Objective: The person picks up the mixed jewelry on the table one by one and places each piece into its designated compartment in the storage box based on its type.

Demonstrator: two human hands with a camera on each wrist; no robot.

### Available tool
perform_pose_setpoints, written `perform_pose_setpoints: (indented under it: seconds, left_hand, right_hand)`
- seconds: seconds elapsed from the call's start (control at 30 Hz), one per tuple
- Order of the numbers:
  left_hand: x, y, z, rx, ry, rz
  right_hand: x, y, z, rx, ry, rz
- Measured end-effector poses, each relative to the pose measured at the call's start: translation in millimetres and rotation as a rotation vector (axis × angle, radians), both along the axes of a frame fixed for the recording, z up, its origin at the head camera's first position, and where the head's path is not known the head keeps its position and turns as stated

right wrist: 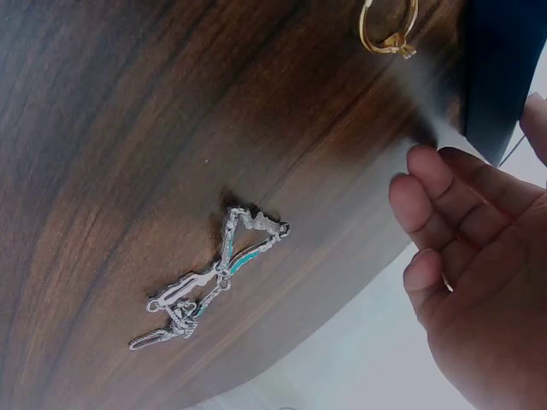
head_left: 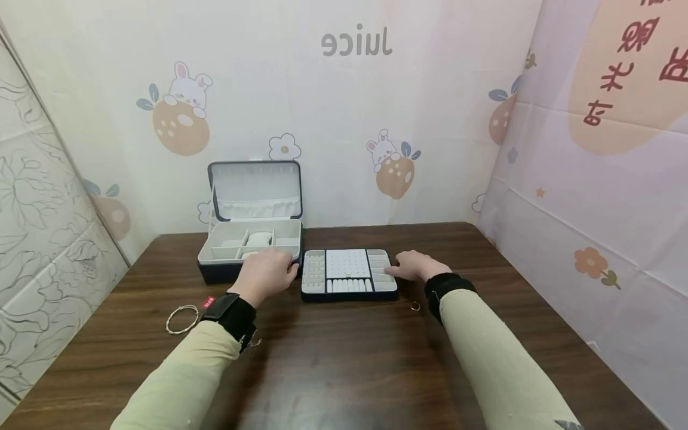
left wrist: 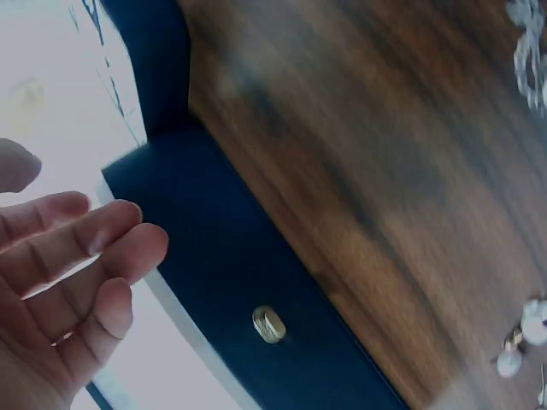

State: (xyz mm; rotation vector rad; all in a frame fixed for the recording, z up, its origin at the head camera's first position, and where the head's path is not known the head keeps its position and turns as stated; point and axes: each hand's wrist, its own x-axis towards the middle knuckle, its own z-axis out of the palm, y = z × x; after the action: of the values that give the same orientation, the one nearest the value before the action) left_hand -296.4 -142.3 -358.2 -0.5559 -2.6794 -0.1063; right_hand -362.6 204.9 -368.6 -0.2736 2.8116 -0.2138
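Bangle [head_left: 167,325], one, towards the left edge of the surface [head_left: 344,370]. Gold ring [right wrist: 393,41], one, off the near right corner of the jewellery tray [head_left: 349,296]. My left hand [head_left: 267,272]: released, fingers loosely bent, over the front edge of the jewellery box [head_left: 217,273]. Tray: mid-surface; my right hand [head_left: 416,264] at its right edge, grasp I cannot tell. Box: lid raised, by the surface's far edge.

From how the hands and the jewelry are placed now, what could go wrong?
The right hand might brush away the gold ring, which lies loose near the tray. The left wristband could drag the small jewelry piece showing beside it. If pushed left, the tray may bump the open jewelry box close beside it.
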Motion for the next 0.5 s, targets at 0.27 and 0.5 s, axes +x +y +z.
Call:
perform_pose_setpoints:
  seconds: [0.27, 0.5]
  left_hand:
    - [-2.7, 8.4, -6.3, -0.017, -0.308, 0.084]
    - [-1.5, 14.1, -11.6, -0.084, -0.396, 0.117]
  right_hand:
    - [-3.4, -6.9, 0.1, -0.03, -0.031, -0.006]
    - [-5.5, -11.8, -1.7, -0.011, -0.041, 0.011]
